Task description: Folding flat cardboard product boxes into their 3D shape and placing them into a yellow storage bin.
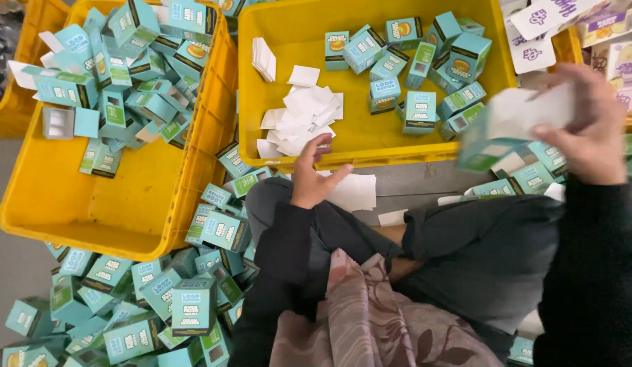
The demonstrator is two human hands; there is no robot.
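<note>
Over the yellow bin [370, 146], left hand [314, 173] spread empty; right hand [588, 126] seemingly grips blurred teal carton [506, 132].

Middle yellow plastic crate [370, 146] — bare floor front right; loose white paper slips [302, 112] left, small teal cardboard boxes [418, 68] crowd back.

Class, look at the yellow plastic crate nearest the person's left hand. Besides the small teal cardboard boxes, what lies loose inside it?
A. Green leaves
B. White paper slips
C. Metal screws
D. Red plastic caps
B. A heap of white paper slips lies on the floor of the yellow plastic crate, beside the small teal cardboard boxes, just beyond the open left hand.
</note>
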